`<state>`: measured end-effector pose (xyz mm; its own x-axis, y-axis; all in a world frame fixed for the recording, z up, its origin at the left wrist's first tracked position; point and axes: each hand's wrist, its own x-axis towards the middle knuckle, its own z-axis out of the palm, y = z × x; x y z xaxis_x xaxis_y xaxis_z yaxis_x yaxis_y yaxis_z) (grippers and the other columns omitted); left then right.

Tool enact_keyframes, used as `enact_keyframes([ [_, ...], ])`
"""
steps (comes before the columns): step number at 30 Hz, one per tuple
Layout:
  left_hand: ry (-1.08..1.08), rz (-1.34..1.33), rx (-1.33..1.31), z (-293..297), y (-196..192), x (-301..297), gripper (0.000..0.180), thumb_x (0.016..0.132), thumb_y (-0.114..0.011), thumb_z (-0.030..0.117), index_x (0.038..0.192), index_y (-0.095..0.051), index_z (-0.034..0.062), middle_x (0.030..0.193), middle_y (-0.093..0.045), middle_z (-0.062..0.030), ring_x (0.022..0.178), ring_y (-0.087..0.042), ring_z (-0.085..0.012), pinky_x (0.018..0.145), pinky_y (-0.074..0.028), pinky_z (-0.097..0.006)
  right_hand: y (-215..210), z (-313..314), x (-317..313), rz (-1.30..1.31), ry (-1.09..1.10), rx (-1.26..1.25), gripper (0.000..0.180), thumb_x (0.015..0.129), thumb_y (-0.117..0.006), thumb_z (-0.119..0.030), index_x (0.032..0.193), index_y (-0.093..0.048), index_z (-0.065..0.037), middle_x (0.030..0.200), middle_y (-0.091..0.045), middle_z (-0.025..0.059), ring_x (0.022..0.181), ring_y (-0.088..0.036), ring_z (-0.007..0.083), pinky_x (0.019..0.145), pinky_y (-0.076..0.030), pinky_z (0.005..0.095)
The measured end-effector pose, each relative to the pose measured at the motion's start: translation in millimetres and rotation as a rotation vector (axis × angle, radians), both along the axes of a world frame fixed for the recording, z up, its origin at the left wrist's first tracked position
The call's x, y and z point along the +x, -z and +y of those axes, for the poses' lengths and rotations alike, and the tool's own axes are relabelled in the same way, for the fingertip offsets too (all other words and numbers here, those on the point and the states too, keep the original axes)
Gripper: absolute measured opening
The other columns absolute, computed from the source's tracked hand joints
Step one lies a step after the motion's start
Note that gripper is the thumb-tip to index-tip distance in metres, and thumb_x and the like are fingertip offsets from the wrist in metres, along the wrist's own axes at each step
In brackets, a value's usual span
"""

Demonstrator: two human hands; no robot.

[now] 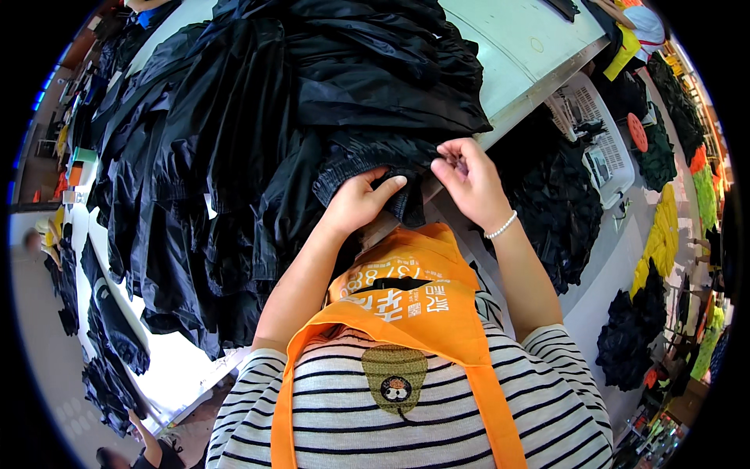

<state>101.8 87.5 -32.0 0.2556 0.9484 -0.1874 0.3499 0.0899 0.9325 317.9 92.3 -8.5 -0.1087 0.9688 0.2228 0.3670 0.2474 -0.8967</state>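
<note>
A black garment [367,152] with a gathered, elastic-looking edge lies at the near side of a large heap of black garments [234,102]. My left hand [361,202] is closed on this garment, thumb on top and the other fingers partly hidden in the folds. Beside the garment's right end, my right hand [474,186] is raised with its fingers curled toward the thumb. What sits between those fingertips, if anything, is too small to tell. A beaded bracelet circles my right wrist.
The heap covers much of a pale table [531,39], whose edge runs along the right. Beyond it stand a white plastic basket [617,176] and a dark pile of fabric [558,211]. Yellow cloth [660,227] lies farther right. Other people work at the edges of view.
</note>
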Motion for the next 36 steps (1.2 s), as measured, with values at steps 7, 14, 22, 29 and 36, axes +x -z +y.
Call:
enact_keyframes([
  [7, 0.020, -0.035, -0.113, 1, -11, 3, 0.038, 0.091, -0.064, 0.030, 0.112, -0.064, -0.0022, 0.092, -0.069, -0.0071, 0.085, -0.059, -0.0081, 0.078, -0.048, -0.024, -4, -17, 0, -0.058, -0.189, -0.093, 0.018, 0.092, -0.060, -0.015, 0.101, -0.054, -0.001, 0.089, -0.060, 0.0115, 0.075, -0.062, 0.0224, 0.067, -0.049, 0.0305],
  [14, 0.092, -0.106, -0.082, -1, -17, 1, 0.024, 0.092, -0.064, 0.019, 0.106, -0.066, -0.0010, 0.093, -0.067, -0.0008, 0.085, -0.054, -0.0045, 0.078, -0.046, -0.022, -8, -15, -10, -0.093, -0.187, -0.012, 0.015, 0.090, -0.062, -0.015, 0.094, -0.056, -0.002, 0.085, -0.061, 0.0113, 0.073, -0.061, 0.0263, 0.065, -0.048, 0.0322],
  [22, 0.098, -0.113, -0.082, -2, -14, 0, 0.025, 0.092, -0.064, 0.017, 0.108, -0.065, -0.0020, 0.095, -0.068, -0.0020, 0.088, -0.056, -0.0061, 0.081, -0.047, -0.023, -10, -13, -7, -0.063, -0.151, -0.065, 0.014, 0.088, -0.064, -0.011, 0.094, -0.057, -0.002, 0.084, -0.060, 0.0107, 0.070, -0.061, 0.0232, 0.064, -0.049, 0.0305],
  [29, 0.159, -0.105, 0.041, -3, -15, 1, 0.024, 0.091, -0.061, 0.011, 0.110, -0.065, -0.0034, 0.101, -0.069, -0.0090, 0.094, -0.061, -0.0116, 0.087, -0.047, -0.027, -12, -15, -16, -0.004, -0.196, -0.049, 0.017, 0.087, -0.066, -0.011, 0.098, -0.057, 0.000, 0.087, -0.059, 0.0077, 0.074, -0.060, 0.0135, 0.067, -0.049, 0.0256],
  [36, 0.199, -0.111, 0.143, -4, -22, 2, 0.024, 0.089, -0.059, 0.004, 0.111, -0.064, -0.0042, 0.103, -0.069, -0.0127, 0.096, -0.063, -0.0157, 0.088, -0.047, -0.028, -3, -15, -22, 0.112, -0.155, -0.056, 0.017, 0.081, -0.072, -0.003, 0.091, -0.061, 0.003, 0.085, -0.057, 0.0033, 0.072, -0.056, 0.0066, 0.064, -0.045, 0.0197],
])
